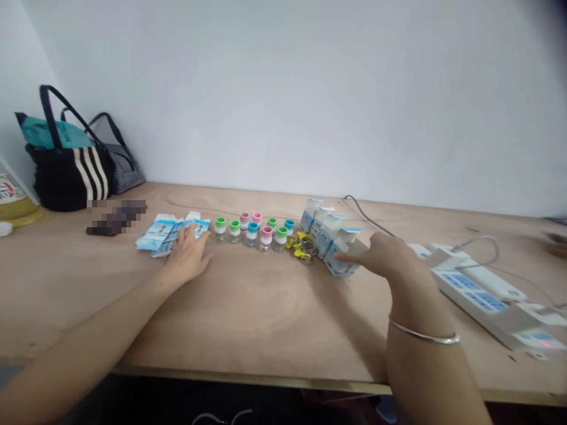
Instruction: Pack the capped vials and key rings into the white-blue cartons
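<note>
- Left hand point(189, 255) rests at the flat cartons point(162, 233) on the bench point(261, 319), fingers slightly apart; a light touch should keep the stack from sliding.
- Right hand point(392, 257) meets the nearest open box point(337, 264), a finger at its side; whether the fingers clamp it cannot be told. Gentle pressure seems wise, as card could buckle.
- Yellow trinkets point(302, 245) crowd the box's left, jars point(266, 241) beyond.
- A power strip point(465, 290) hems in the right.
</note>
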A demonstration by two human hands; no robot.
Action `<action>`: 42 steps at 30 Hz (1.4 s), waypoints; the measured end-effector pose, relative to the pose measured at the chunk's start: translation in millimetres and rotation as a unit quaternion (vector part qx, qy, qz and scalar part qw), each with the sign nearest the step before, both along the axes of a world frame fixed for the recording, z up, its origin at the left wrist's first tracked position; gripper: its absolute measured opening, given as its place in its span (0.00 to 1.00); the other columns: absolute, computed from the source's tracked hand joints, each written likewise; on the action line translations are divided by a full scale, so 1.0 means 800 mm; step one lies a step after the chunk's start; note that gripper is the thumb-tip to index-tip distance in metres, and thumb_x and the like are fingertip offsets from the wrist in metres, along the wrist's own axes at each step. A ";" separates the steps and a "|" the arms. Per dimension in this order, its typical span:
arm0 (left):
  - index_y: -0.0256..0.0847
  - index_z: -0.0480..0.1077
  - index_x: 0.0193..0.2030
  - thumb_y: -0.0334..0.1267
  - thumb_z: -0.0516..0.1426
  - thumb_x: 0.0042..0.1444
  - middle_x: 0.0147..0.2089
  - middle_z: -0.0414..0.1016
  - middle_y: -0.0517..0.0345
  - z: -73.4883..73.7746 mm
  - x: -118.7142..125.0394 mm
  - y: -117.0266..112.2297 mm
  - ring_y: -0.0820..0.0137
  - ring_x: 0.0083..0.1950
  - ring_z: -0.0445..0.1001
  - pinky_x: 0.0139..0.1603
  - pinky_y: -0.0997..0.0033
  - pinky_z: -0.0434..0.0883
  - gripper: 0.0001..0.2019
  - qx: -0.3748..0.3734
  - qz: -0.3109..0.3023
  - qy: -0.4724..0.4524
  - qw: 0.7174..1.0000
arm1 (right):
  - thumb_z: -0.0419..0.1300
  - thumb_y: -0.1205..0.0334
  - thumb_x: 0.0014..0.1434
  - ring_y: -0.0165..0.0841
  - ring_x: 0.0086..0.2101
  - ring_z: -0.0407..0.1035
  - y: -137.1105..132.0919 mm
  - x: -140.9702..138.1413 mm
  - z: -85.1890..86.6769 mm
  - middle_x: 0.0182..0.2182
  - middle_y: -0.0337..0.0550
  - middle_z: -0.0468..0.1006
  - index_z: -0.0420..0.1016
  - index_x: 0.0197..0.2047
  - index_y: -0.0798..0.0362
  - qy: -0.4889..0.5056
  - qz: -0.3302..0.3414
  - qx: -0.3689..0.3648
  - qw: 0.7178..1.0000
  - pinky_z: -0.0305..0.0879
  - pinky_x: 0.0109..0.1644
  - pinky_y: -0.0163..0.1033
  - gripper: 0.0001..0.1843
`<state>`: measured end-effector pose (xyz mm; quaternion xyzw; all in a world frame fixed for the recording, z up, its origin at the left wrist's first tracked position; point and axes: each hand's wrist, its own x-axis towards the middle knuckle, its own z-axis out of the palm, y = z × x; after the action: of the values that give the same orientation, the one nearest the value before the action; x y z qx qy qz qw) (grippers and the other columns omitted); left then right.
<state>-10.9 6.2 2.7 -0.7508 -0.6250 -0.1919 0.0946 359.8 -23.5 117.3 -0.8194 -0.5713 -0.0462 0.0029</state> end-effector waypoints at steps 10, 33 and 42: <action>0.40 0.64 0.54 0.23 0.51 0.48 0.60 0.55 0.42 -0.003 -0.006 0.009 0.50 0.59 0.59 0.55 0.53 0.64 0.24 0.023 -0.017 -0.010 1.000 | 0.61 0.53 0.52 0.30 0.24 0.65 0.005 -0.116 -0.070 0.23 0.41 0.73 0.74 0.33 0.53 0.134 0.458 0.083 0.875 0.53 0.28 0.34 0.12; 0.38 0.64 0.57 0.26 0.44 0.56 0.55 0.67 0.46 0.019 -0.027 0.035 0.61 0.58 0.64 0.59 0.62 0.61 0.22 0.224 -0.026 -0.167 0.960 | 0.60 0.56 0.55 0.28 0.24 0.66 0.010 -0.140 -0.111 0.25 0.41 0.75 0.74 0.33 0.54 0.190 0.520 0.020 0.832 0.56 0.28 0.32 0.09; 0.38 0.66 0.44 0.48 0.46 0.62 0.35 0.72 0.54 0.030 0.015 -0.010 0.66 0.38 0.73 0.41 0.68 0.69 0.16 0.157 -0.089 -0.483 0.857 | 0.65 0.47 0.46 0.49 0.54 0.59 0.010 -0.133 -0.106 0.57 0.58 0.61 0.53 0.62 0.54 0.174 0.485 0.264 0.815 0.59 0.54 0.51 0.45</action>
<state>1.2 -1.6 26.7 -0.5914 -0.4837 -0.6339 -0.1199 253.0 -15.6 32.2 -0.3982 -0.8504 -0.0444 0.3410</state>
